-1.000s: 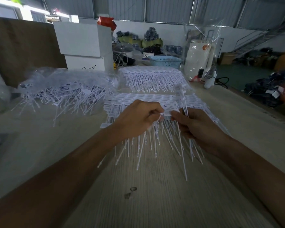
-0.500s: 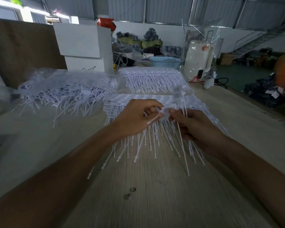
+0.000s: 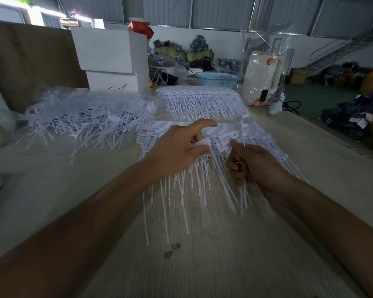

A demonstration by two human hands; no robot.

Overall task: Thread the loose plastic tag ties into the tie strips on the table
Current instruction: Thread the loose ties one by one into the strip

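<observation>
A stack of white tie strips (image 3: 261, 134) lies at the table's middle, tails hanging toward me. My left hand (image 3: 177, 150) pinches the near edge of the top strip between thumb and curled fingers, its index finger stretched out above. My right hand (image 3: 252, 166) is curled round a loose white tag tie (image 3: 243, 134) held upright beside the strip's right part. A second stack of strips (image 3: 202, 100) lies farther back. A tangled heap of loose ties (image 3: 88, 121) in clear plastic lies at the left.
White boxes (image 3: 108, 59) stand behind the heap, against a brown board (image 3: 30, 61). A blue basket (image 3: 218, 79), a white appliance (image 3: 261, 76) in clear wrap and a cable sit at the far end. The table's right edge (image 3: 331, 136) runs diagonally; bare wood lies in front of me.
My left index finger has lifted and straightened off the strip. My right hand has drawn slightly back and down with its tie. The strip's tails have shifted.
</observation>
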